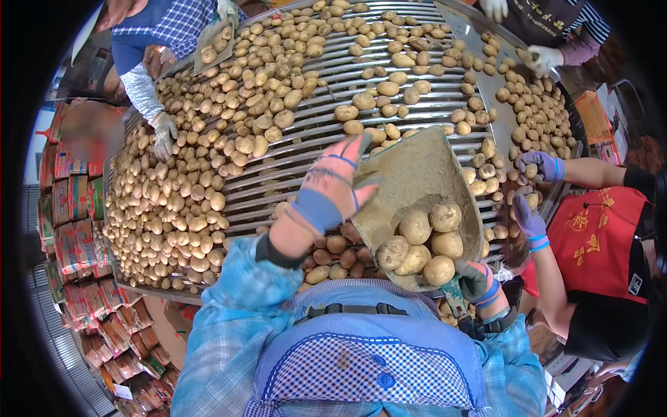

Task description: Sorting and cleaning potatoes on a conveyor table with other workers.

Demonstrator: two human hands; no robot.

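Note:
My right hand [478, 285], in a grey and orange glove, grips the green handle [453, 298] of a broad, mud-coated scoop [417, 169]. Several potatoes [415, 227] lie in the scoop near the handle end. By the scoop's left edge is my left hand [331, 185] in a pink and grey glove, fingers apart and holding nothing. Whether it touches the edge, I cannot tell. Under the scoop runs a sorting table of metal bars [281, 167], with loose potatoes beyond the scoop and more, darker ones [333, 250] close to my apron.
A potato heap [172, 208] covers the table's left side. At upper left, a co-worker's gloved hand [164, 136] rests at the heap beside another scoop [214, 46]. Co-workers' gloved hands [542, 166] handle potatoes on the right. Stacked cartons [75, 245] stand at left.

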